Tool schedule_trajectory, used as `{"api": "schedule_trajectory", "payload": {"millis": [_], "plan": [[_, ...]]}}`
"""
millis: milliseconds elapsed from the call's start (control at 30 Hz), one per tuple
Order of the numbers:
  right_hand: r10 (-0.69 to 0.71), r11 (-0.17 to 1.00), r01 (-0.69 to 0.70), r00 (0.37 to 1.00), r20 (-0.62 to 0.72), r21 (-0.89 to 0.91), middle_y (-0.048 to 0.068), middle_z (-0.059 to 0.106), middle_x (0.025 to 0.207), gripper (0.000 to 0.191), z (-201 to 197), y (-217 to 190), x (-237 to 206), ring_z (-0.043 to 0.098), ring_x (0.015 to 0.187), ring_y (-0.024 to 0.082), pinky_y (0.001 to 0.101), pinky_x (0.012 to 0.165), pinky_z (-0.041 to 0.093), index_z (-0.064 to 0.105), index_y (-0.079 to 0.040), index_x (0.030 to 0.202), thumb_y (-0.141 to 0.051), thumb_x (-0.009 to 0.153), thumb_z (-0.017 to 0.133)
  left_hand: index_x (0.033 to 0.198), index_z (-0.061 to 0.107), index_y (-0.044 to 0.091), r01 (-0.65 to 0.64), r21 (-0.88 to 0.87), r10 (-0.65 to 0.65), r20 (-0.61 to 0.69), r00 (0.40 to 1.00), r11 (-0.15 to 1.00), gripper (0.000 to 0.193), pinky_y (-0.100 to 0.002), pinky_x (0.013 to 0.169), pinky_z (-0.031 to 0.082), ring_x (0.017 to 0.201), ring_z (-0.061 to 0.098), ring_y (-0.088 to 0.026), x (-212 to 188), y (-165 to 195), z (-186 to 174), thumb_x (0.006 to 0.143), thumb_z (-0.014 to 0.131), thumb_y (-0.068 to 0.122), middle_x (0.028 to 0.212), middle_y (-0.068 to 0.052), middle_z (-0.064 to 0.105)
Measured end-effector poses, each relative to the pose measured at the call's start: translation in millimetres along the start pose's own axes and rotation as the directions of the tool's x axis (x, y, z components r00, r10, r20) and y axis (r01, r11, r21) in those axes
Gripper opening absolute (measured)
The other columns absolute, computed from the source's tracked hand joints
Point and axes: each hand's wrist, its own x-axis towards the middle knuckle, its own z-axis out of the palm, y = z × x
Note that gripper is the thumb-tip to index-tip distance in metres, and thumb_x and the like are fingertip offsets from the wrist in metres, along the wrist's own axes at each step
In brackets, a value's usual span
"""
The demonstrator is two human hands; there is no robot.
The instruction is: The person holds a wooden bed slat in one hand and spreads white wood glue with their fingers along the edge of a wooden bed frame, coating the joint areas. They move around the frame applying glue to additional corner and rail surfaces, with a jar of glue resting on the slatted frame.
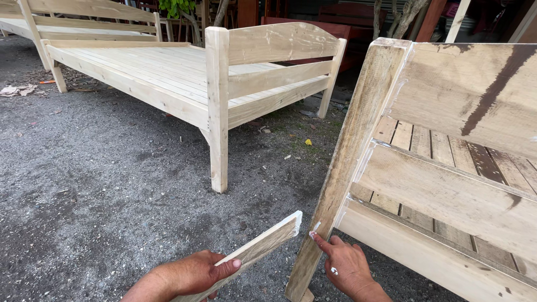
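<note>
Gripping a thin wooden slat [258, 248] near its lower end, the left hand [187, 275] sits at the bottom centre of the frame, thumb pressed flat along the slat's face. The slat slants up to the right, and its far tip carries a smear of white filler. Just right of it, the right hand [348, 267] is loosely curled and holds nothing; its forefinger, tipped with the same white paste, touches the corner post [349, 162] of a rough, stained bed frame [453, 190] that fills the right side of the frame. White smears run along the post's joints with the rails. In the upper left and centre stands a pale unfinished wooden bed [184, 72] on the dark gravel ground [100, 184], well apart from both hands. Another pale bed frame [72, 17] lies behind it at the top left.
</note>
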Motion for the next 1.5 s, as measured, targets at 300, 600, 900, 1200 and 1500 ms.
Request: {"api": "schedule_trajectory", "payload": {"millis": [300, 600, 900, 1200, 1500], "plan": [[0.033, 0.987, -0.039, 0.999, -0.037, -0.158, 0.003, 0.057, 0.107, 0.075, 0, 1, 3, 0.065, 0.103, 0.018, 0.0421, 0.091, 0.051, 0.034, -0.041, 0.154, -0.012, 0.090, 0.060, 0.136, 0.066, 0.017, 0.049, -0.067, -0.048, 0.018, 0.999, 0.997, 0.081, -0.035, 0.071, 0.064, 0.077, 0.075, -0.014, -1, -5, -2, 0.092, 0.036, 0.078, 0.083, -0.005, 0.072], [0.074, 0.985, -0.077, 0.997, -0.027, -0.156, 0.004, 0.057, 0.109, 0.078, 1, -2, 2, 0.066, 0.098, 0.020, 0.0401, 0.089, 0.053, 0.029, -0.039, 0.158, -0.017, 0.089, 0.060, 0.137, 0.063, 0.014, 0.047, -0.108, -0.047, 0.006, 0.999, 0.993, 0.081, -0.030, 0.064, 0.064, 0.069, 0.070, -0.014, -11, 3, -6, 0.091, 0.039, 0.077, 0.078, -0.005, 0.067], [0.084, 0.958, -0.069, 0.996, 0.041, -0.280, 0.006, 0.056, 0.115, 0.083, 18, -10, 1, 0.064, 0.104, 0.023, 0.0416, 0.092, 0.051, 0.026, -0.042, 0.158, -0.019, 0.088, 0.065, 0.136, 0.065, 0.013, 0.049, -0.094, -0.047, 0.023, 0.999, 0.994, 0.082, -0.030, 0.061, 0.062, 0.065, 0.068, -0.013, -11, 11, -2, 0.092, 0.039, 0.077, 0.076, -0.005, 0.067], [-0.005, 0.975, -0.028, 0.989, -0.149, -0.219, 0.006, 0.059, 0.106, 0.089, 2, -2, 2, 0.066, 0.097, 0.022, 0.0416, 0.086, 0.052, 0.025, -0.023, 0.163, -0.023, 0.085, 0.067, 0.136, 0.065, 0.013, 0.033, -0.088, -0.033, 0.006, 0.999, 0.996, 0.085, -0.030, 0.063, 0.065, 0.068, 0.071, -0.013, -14, 1, -6, 0.090, 0.039, 0.079, 0.080, -0.006, 0.069], [0.057, 0.944, 0.006, 0.982, 0.181, -0.331, 0.010, 0.055, 0.116, 0.095, 18, -19, 0, 0.066, 0.100, 0.023, 0.0404, 0.090, 0.053, 0.018, -0.034, 0.165, -0.012, 0.089, 0.070, 0.139, 0.062, 0.017, 0.074, -0.070, -0.073, 0.016, 0.997, 0.995, 0.082, -0.031, 0.064, 0.065, 0.071, 0.072, -0.015, -15, 9, -2, 0.091, 0.038, 0.079, 0.083, -0.007, 0.071]]}}
